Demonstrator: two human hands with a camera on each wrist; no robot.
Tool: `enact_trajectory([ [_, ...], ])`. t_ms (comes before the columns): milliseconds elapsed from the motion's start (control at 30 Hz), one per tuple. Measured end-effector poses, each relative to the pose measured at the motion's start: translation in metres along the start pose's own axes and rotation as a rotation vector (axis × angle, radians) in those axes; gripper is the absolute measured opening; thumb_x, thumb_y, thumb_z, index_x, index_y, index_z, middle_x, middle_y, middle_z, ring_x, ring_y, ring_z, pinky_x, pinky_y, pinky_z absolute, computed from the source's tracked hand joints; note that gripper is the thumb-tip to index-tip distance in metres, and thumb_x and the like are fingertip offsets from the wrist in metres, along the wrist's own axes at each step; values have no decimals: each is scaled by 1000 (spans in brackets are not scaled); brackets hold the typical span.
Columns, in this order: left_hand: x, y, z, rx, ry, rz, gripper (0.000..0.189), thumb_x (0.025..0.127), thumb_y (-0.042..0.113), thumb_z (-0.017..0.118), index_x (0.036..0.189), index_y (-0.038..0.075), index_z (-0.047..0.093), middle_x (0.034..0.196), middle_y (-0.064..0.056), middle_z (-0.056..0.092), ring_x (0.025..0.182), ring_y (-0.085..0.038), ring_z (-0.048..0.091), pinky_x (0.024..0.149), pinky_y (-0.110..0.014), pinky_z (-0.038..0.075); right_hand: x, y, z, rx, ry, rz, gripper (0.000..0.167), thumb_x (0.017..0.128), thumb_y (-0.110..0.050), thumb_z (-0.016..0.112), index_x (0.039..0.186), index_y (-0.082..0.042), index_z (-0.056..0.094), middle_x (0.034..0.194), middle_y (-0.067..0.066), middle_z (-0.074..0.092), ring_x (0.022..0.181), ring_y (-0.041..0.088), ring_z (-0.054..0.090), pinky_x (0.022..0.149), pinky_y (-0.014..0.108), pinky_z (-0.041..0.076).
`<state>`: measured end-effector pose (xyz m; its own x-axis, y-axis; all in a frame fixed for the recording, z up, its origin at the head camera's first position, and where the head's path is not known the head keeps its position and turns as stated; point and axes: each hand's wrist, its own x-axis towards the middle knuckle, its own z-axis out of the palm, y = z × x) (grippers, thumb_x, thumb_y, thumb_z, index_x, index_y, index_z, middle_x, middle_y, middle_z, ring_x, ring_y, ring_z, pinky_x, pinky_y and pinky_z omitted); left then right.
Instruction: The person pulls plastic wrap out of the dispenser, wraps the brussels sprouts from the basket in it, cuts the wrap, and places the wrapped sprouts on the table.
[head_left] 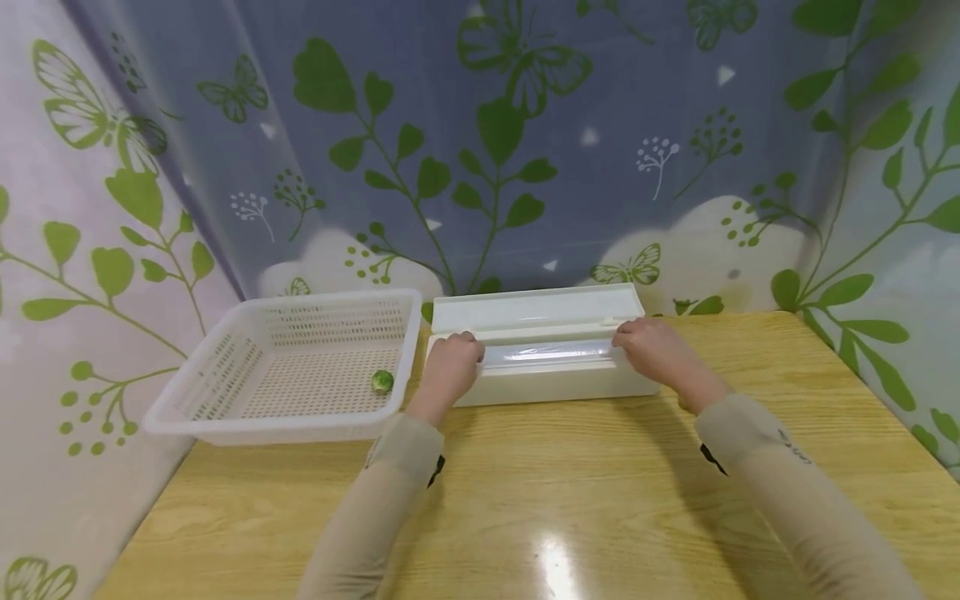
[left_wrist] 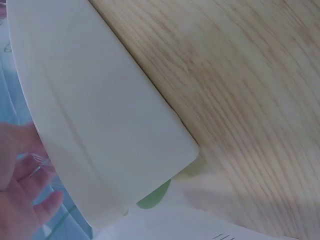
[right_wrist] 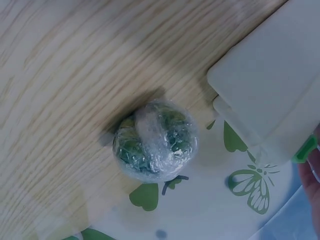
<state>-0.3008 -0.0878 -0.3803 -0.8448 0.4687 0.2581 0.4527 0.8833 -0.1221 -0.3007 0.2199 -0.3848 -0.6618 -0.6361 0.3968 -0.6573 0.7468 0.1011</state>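
Note:
A white cling film dispenser box (head_left: 555, 385) lies across the table with its lid (head_left: 536, 310) raised at the back. The shiny cling film (head_left: 547, 353) stretches over its opening. At the box's left end, my left hand (head_left: 453, 367) pinches the film with curled fingers; a bit of film shows by the fingers in the left wrist view. My right hand (head_left: 656, 350) grips the film at the other end. In the right wrist view, a green, leafy-looking ball wrapped in film (right_wrist: 155, 141) sits beside the box; in the head view it is hidden.
To the left stands a white slotted plastic basket (head_left: 285, 429) with a small green Brussels sprout (head_left: 382, 382) inside, near its right wall. A patterned curtain (head_left: 420, 125) hangs close behind the wooden table (head_left: 570, 492) and along both sides.

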Motion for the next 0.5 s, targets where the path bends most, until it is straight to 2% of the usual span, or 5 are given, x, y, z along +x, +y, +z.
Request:
enact_trajectory([
  [133,1,-1,0,-15,-29,-12,15,77,-1,59,76,11,67,74,-3,60,66,-18,58,56,-30,47,1,0,-3,48,-111,76,21,77,14,51,83,1,66,84,14,63,77,28,60,67,37,49],
  [200,1,-1,0,-35,-31,-36,14,78,-1,59,76,11,67,75,-3,61,67,-20,59,56,-31,48,1,0,-4,59,-130,98,21,77,14,50,83,2,66,84,15,63,77,29,60,66,36,49],
  [400,3,-1,0,-104,-33,-93,16,80,-3,55,76,8,65,77,-4,61,68,-21,59,55,-32,48,1,2,-6,60,-84,82,5,76,6,59,76,1,60,76,12,58,64,24,56,53,33,46],
  [500,2,0,-1,-139,-22,-108,19,78,-8,53,79,7,66,79,-6,63,69,-22,59,56,-32,48,-1,1,-3,49,-68,101,5,78,6,57,78,2,59,73,10,55,60,22,54,52,31,46],
])
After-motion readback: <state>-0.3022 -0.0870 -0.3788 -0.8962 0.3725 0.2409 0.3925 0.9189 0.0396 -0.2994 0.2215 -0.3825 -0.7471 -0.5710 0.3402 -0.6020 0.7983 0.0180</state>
